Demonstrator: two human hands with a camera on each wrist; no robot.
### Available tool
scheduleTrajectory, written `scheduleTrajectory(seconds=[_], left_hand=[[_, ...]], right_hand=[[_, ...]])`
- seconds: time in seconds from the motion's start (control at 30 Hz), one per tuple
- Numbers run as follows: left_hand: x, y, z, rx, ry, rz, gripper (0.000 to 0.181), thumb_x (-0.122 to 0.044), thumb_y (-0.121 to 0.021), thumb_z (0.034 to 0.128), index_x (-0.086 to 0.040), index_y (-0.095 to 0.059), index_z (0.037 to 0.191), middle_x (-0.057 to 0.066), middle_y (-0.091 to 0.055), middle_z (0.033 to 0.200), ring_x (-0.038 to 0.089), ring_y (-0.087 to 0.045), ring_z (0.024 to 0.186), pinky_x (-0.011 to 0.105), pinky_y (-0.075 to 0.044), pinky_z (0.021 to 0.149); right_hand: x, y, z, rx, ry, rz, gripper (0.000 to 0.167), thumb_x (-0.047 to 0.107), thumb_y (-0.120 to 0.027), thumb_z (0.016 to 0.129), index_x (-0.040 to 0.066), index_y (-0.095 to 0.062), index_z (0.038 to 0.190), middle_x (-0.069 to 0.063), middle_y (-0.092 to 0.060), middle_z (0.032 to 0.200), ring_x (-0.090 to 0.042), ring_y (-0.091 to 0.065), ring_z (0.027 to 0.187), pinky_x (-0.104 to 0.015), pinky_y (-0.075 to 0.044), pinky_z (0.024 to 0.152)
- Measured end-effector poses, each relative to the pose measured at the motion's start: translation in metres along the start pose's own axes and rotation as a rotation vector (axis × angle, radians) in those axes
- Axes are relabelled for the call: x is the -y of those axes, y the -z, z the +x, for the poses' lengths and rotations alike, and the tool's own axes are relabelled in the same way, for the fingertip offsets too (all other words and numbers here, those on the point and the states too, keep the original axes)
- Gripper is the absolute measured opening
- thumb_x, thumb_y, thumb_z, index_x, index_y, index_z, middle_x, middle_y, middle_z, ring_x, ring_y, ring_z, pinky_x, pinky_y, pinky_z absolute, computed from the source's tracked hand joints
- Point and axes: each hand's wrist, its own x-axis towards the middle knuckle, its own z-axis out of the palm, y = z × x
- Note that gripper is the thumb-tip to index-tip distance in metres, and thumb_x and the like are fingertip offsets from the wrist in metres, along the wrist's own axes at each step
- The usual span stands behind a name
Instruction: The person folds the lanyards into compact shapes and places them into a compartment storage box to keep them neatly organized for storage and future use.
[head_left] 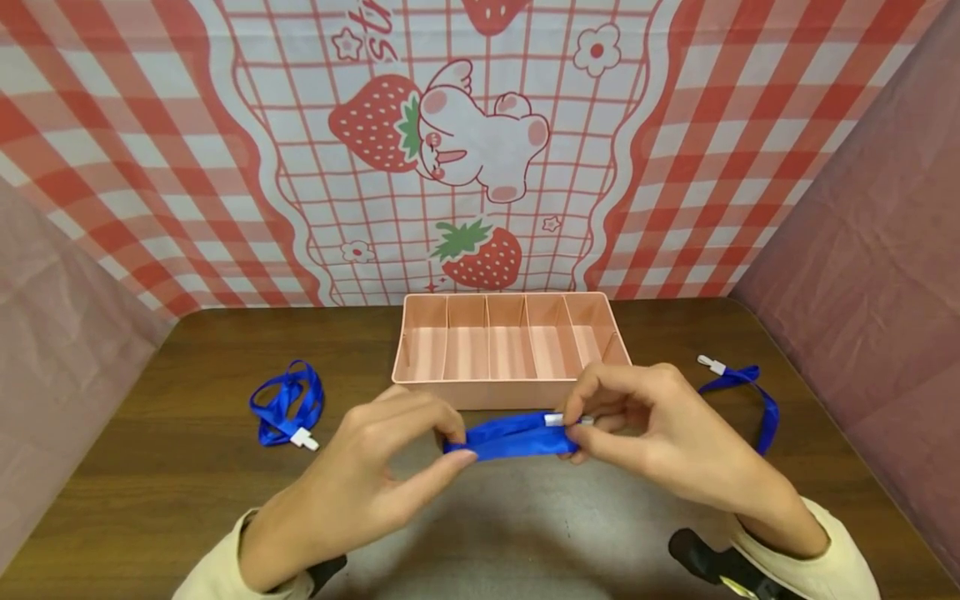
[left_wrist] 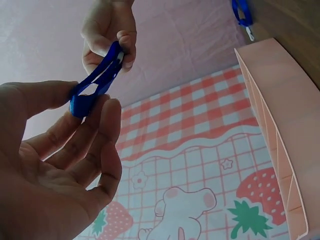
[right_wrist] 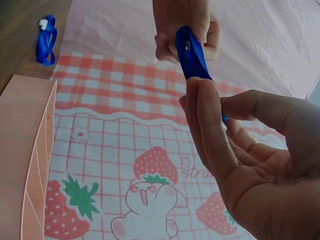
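Observation:
A blue lanyard (head_left: pixel 510 437), folded into a flat loop with a white clip (head_left: pixel 555 419), is stretched between my two hands in front of the pink box. My left hand (head_left: pixel 375 467) pinches its left end between thumb and fingers. At the other end, beside the clip, my right hand (head_left: pixel 660 433) pinches the folded strap. From the left wrist view, the lanyard (left_wrist: pixel 95 82) shows gaps between its layers. In the right wrist view, my right fingers cover much of the near end of the lanyard (right_wrist: pixel 191 55).
A pink box (head_left: pixel 480 393) with several narrow compartments stands at the table's back, against a strawberry-print cloth (head_left: pixel 510 233). Another blue lanyard (head_left: pixel 288 408) lies coiled on the left of the wooden table (head_left: pixel 187 483). A third lanyard (head_left: pixel 767 408) lies at the right, partly behind my right arm.

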Motion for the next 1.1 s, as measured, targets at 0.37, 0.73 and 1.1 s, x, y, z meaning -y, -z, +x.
scheduleTrajectory(seconds=[0.37,0.73,1.1], left_hand=[[-0.0002,0.0018,-0.0008,0.085,0.027,-0.072,0.014,-0.007,-0.068,0.0943,-0.013,-0.064,0.107,-0.007,-0.064,0.094,0.003,-0.058,0.084,0.016,-0.049,0.075],[0.0023,0.0042,-0.0044,0.168,0.05,-0.064,0.022,-0.007,-0.067,0.0953,-0.012,-0.066,0.117,-0.007,-0.065,0.098,0.001,-0.057,0.081,0.012,-0.047,0.068],[0.0049,0.006,-0.0071,0.387,0.148,-0.05,0.011,-0.019,-0.058,0.1024,-0.016,-0.069,0.104,-0.014,-0.056,0.084,-0.005,-0.048,0.069,0.009,-0.042,0.059]], right_hand=[[0.001,0.0039,0.0,0.044,-0.008,-0.061,0.037,-0.014,-0.057,0.091,0.014,-0.065,0.115,0.002,-0.072,0.099,-0.018,-0.072,0.081,-0.033,-0.059,0.063],[0.0003,0.0054,-0.0007,0.102,0.03,-0.135,0.033,-0.008,-0.066,0.091,0.019,-0.068,0.11,0.008,-0.072,0.095,-0.014,-0.07,0.079,-0.029,-0.058,0.065],[-0.0024,0.0056,-0.0012,0.111,0.109,-0.225,0.031,-0.004,-0.072,0.087,0.019,-0.074,0.107,0.012,-0.072,0.09,-0.005,-0.064,0.071,-0.022,-0.051,0.058]])
